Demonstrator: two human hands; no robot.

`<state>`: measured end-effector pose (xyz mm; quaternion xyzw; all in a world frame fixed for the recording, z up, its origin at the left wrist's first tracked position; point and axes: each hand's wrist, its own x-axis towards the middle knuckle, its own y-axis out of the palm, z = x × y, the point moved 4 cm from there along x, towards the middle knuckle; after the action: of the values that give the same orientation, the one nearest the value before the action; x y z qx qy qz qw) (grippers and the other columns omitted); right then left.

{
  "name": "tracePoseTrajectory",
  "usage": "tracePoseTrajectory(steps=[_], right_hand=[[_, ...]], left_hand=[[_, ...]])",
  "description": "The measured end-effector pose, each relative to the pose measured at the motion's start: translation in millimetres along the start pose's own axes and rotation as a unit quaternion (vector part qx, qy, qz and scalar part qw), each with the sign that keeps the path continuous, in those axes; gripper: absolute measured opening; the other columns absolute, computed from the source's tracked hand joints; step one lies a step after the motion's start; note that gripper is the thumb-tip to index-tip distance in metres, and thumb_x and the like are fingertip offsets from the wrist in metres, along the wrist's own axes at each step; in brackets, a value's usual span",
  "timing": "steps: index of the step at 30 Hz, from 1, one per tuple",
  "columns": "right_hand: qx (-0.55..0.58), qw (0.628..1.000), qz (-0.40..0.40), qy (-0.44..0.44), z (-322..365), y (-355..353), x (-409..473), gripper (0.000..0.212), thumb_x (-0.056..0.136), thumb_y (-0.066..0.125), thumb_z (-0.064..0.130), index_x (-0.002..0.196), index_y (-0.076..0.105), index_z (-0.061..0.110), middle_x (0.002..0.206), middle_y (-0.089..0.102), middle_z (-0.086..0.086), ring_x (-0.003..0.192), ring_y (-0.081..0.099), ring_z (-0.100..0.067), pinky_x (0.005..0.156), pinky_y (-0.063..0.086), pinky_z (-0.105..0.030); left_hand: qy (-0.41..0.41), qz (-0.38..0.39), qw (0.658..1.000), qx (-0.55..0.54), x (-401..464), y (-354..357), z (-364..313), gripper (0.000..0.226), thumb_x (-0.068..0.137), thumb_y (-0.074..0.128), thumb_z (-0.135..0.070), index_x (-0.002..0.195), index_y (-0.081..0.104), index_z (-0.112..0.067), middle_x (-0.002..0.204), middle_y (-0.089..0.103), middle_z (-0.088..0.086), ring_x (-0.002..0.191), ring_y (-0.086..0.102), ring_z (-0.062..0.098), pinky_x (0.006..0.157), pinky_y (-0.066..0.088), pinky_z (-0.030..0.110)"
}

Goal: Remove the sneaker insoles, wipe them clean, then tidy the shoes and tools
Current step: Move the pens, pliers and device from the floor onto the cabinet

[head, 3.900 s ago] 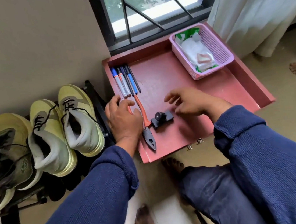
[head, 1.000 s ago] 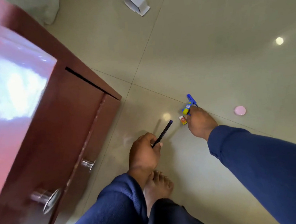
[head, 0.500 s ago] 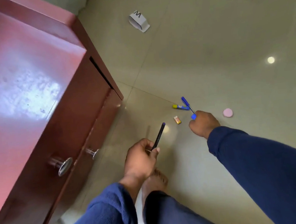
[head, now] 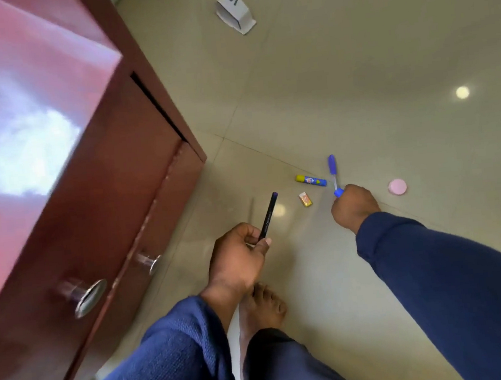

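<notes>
Hiding the lower end of the black pen (head: 268,215), the left hand (head: 236,261) pinches it between thumb and curled fingers above the floor (head: 355,86), its long axis running up and slightly right, away from the person. The right hand (head: 354,208) grips one end of the blue pen (head: 333,172), which points away; that end is buried in the fist, beside a glue stick (head: 310,180) and a small eraser (head: 305,199).

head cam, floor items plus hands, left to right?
Cabinet → left hand gripping the black pen → eraser → glue stick → blue pen, its lower end held by the right hand → pink disc.
</notes>
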<state>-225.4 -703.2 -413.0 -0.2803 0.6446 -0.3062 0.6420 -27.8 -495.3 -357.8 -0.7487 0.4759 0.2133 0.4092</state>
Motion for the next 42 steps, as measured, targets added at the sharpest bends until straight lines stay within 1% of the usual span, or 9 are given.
tracePoseTrajectory(steps=[5,8,11,13,22,26,33,37,42], right_hand=[[0.102,0.993,-0.054,-0.012,2.0,-32.0,-67.2,0.013,0.097,0.053,0.018,0.098,0.059,0.006,0.103,0.065,-0.019,0.090,0.059,-0.039,0.073,0.040,-0.033],[0.157,0.980,-0.065,-0.107,16.2,-64.7,-118.5,0.016,0.096,0.057,0.016,0.081,0.052,0.012,0.086,0.064,-0.015,0.078,0.056,-0.037,0.066,0.038,-0.033],[0.190,0.946,-0.070,-0.252,49.9,-120.1,-188.9,0.015,0.099,0.062,0.011,0.084,0.060,0.013,0.070,0.062,0.006,0.063,0.056,-0.005,0.056,0.039,-0.012],[0.215,0.919,-0.051,-0.326,73.9,-155.2,-240.1,0.011,0.098,0.063,0.005,0.087,0.065,0.006,0.068,0.065,-0.006,0.052,0.058,0.000,0.052,0.039,-0.004],[0.150,0.786,-0.065,-0.596,207.9,-227.0,-435.4,0.016,0.093,0.072,0.024,0.078,0.066,0.027,0.064,0.066,0.003,0.061,0.060,-0.017,0.063,0.048,-0.028],[0.098,0.789,-0.049,-0.605,300.1,-188.0,-477.2,0.039,0.085,0.058,0.048,0.071,0.067,0.013,0.065,0.069,-0.001,0.067,0.065,-0.024,0.068,0.054,-0.038],[-0.013,0.826,0.002,-0.563,465.2,-104.9,-504.2,0.022,0.083,0.066,0.027,0.072,0.074,0.010,0.072,0.069,-0.009,0.076,0.066,-0.033,0.060,0.046,-0.034],[-0.115,0.822,-0.006,-0.558,520.6,-64.5,-504.0,0.017,0.083,0.063,0.021,0.070,0.058,0.010,0.072,0.059,-0.008,0.076,0.059,-0.034,0.059,0.035,-0.028],[-0.136,0.827,-0.037,-0.544,544.5,-46.7,-505.1,0.026,0.082,0.066,0.020,0.064,0.048,0.011,0.065,0.050,-0.008,0.074,0.056,-0.034,0.064,0.039,-0.030]], left_hand=[[-0.021,-0.011,0.995,-0.096,-52.3,-33.0,-12.0,0.014,0.082,0.078,-0.037,0.079,0.067,-0.031,0.063,0.067,-0.013,0.063,0.069,0.021,0.067,0.063,0.045],[0.003,-0.019,0.993,-0.117,-104.2,-58.4,-27.2,0.018,0.087,0.078,-0.028,0.076,0.066,-0.022,0.057,0.065,-0.013,0.050,0.060,0.006,0.066,0.059,0.034],[0.058,-0.041,0.988,-0.134,-166.1,-87.8,-44.3,0.009,0.082,0.075,-0.034,0.081,0.068,-0.029,0.062,0.068,-0.013,0.054,0.060,0.002,0.067,0.058,0.032],[0.089,-0.069,0.980,-0.162,-208.7,-113.8,-50.1,0.007,0.077,0.073,-0.036,0.083,0.069,-0.035,0.066,0.069,-0.013,0.058,0.061,0.005,0.068,0.060,0.037],[0.167,-0.307,0.880,-0.320,-348.9,-273.7,-39.0,0.014,0.077,0.082,-0.024,0.086,0.072,-0.019,0.064,0.066,-0.007,0.061,0.060,0.008,0.065,0.051,0.029],[0.128,-0.396,0.826,-0.379,-351.4,-331.3,-8.0,0.008,0.088,0.081,-0.013,0.086,0.074,-0.017,0.060,0.064,-0.007,0.052,0.057,0.005,0.057,0.048,0.024],[0.060,-0.474,0.771,-0.420,-294.0,-405.5,42.2,0.012,0.077,0.085,-0.034,0.080,0.076,-0.026,0.056,0.066,-0.008,0.048,0.054,0.009,0.063,0.051,0.032],[0.037,-0.493,0.761,-0.420,-268.6,-414.9,61.0,0.012,0.070,0.077,-0.044,0.078,0.074,-0.052,0.051,0.063,-0.004,0.049,0.054,0.014,0.064,0.055,0.037],[0.046,-0.508,0.748,-0.424,-261.0,-417.6,70.0,0.013,0.072,0.073,-0.045,0.084,0.074,-0.043,0.061,0.064,0.015,0.052,0.052,0.017,0.065,0.059,0.047]])
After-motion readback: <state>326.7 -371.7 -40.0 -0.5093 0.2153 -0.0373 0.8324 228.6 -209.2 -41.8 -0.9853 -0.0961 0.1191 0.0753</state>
